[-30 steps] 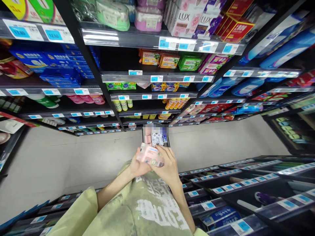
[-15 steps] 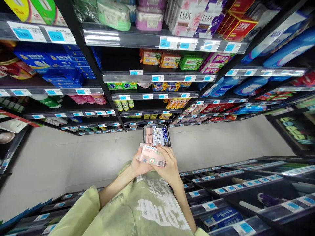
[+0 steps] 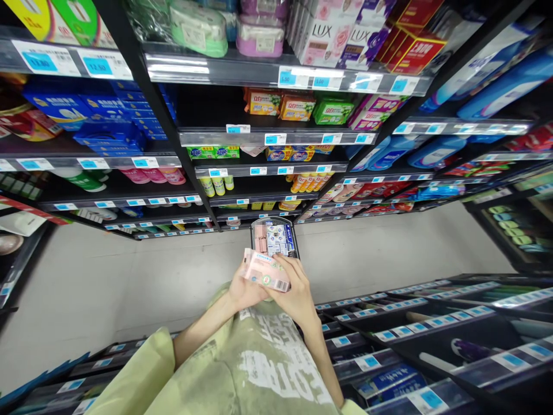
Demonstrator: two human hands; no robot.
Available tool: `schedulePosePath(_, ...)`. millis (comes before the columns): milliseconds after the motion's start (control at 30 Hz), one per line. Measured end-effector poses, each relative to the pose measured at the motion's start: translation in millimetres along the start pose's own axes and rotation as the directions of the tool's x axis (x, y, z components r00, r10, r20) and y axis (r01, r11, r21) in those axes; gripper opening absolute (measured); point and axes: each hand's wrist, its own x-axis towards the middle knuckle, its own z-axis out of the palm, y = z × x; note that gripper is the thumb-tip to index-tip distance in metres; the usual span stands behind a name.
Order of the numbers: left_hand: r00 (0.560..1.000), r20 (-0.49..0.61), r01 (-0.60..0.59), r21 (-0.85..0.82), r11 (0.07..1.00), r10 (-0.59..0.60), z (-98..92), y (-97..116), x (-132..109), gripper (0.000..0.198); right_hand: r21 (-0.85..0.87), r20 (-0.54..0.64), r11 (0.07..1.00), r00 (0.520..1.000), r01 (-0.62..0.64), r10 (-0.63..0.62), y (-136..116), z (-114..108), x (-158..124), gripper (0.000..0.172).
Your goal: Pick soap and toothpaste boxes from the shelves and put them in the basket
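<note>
A pink wrapped soap pack [image 3: 265, 271], with a barcode and a green round mark, is held in front of my body, slightly tilted. My left hand [image 3: 247, 293] supports its left end and underside, its fingers partly hidden behind the pack. My right hand [image 3: 298, 283] grips the right end, with fingers over the top edge. Just beyond the pack, a dark basket [image 3: 296, 245] stands on the floor. Pink packs [image 3: 260, 237] lie in its left side, and white and blue packs [image 3: 279, 236] lie in the middle and right.
A tall shelf unit [image 3: 276, 138] ahead carries boxed soaps [image 3: 330, 34], wrapped laundry soaps [image 3: 298, 108] and price tags. Blue bottles [image 3: 440, 153] stand to the right. Grey floor [image 3: 173, 276] runs along the aisle, and another shelf row [image 3: 389, 334] is close behind me on the right.
The left end of the soap pack has risen a little and swung slightly left. Both hands keep nearly the same hold. The basket has not visibly moved.
</note>
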Motion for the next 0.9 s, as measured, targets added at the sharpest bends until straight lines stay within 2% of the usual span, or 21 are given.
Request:
schedulePosePath(233,0.998,-0.061,-0.008,0.007,1.000,0.008,-7.9,-0.1,-1.8,0.065,0.003,0.008,1.000,1.000,-0.002,0.002,1.3,0.9,-1.4,0.064)
schedulePosePath(467,1.000,-0.007,0.006,-0.024,1.000,-0.006,-7.7,0.6,-2.1,0.060,-0.002,0.004,1.000,1.000,-0.001,0.001,0.1,1.4,-0.3,0.063)
schedulePosePath(900,1.000,-0.021,0.000,-0.005,1.000,0.000,-1.4,0.9,-1.8,0.061,0.007,0.011,1.000,1.000,-0.012,0.012,0.6,2.0,-1.1,0.064)
